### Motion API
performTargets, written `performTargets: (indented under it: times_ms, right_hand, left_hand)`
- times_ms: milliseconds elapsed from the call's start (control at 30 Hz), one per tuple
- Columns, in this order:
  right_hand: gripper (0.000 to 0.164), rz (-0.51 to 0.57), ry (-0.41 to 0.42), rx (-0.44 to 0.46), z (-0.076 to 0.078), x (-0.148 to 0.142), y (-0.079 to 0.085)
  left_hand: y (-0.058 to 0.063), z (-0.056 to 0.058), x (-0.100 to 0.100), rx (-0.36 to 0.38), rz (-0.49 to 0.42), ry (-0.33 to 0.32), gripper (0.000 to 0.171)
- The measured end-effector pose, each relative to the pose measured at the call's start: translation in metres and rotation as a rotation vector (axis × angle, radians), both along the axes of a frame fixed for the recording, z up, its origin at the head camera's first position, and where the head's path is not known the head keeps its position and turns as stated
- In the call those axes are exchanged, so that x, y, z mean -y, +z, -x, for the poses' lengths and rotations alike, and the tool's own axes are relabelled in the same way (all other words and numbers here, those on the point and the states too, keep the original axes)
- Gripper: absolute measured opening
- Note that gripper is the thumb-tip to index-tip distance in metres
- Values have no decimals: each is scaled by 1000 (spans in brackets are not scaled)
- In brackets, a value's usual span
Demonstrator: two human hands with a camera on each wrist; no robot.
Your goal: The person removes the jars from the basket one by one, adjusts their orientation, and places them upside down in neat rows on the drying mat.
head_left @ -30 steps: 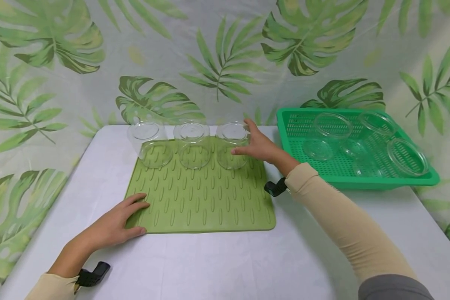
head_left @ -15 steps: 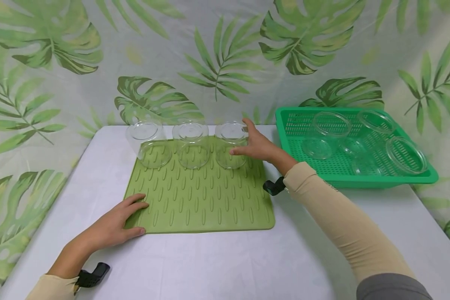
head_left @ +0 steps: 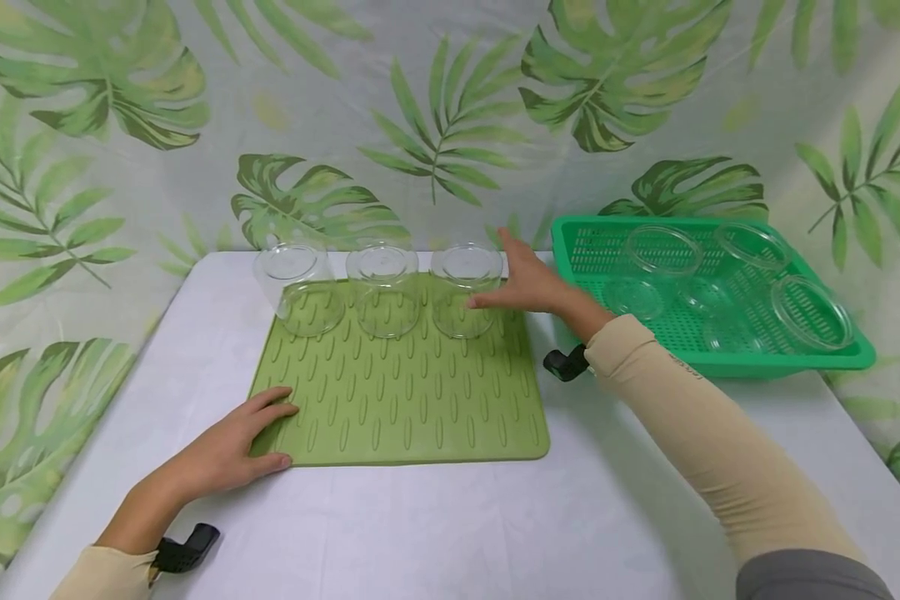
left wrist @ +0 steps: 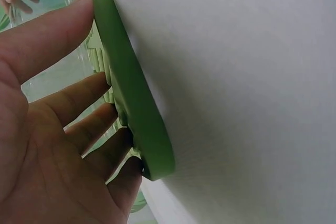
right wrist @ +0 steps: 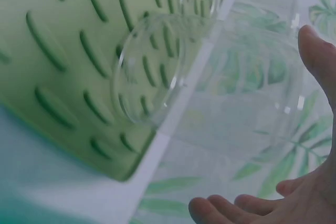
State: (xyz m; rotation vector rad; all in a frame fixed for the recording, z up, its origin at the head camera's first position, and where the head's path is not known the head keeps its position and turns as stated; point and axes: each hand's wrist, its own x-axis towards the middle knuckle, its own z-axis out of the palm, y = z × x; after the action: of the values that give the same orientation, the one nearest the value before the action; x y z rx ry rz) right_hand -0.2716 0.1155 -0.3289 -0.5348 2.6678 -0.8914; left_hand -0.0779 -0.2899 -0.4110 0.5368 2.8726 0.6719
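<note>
Three clear cups stand mouth-down in a row along the far edge of the green ridged mat: a left cup, a middle cup and a right cup. Beside the right cup is my right hand, thumb and fingers spread apart. The right wrist view shows a gap between that hand and the cup. My left hand rests on the mat's near left corner, fingers extended over its edge. In the left wrist view its fingertips lie against the mat.
A green plastic basket stands at the back right of the white-covered table. Several clear cups lie in it, among them one cup near its right side. A leaf-patterned cloth hangs behind the table.
My right hand has let go of the right cup and moved a little to the right, its fingers opening. The cups and my left hand stay where they were.
</note>
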Motion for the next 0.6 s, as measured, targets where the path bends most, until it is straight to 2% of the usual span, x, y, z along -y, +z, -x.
performTargets:
  times_ms: [133,333,433,600]
  right_hand:
    - [119,-51,30,-26,-4,-9,15]
    - [99,-138,79,-107,-11,-35,39]
    - [96,-167,74,-137,-15,-53,53]
    - [100,-210,33,-137,-25,-87,73]
  left_hand:
    - [0,-1,-1,2,2,-2,63]
    - [0,0,0,-9,11,-8,63]
    - [0,0,1,-13,18,-9,62]
    - [1,0,1,-10,15,-16,63]
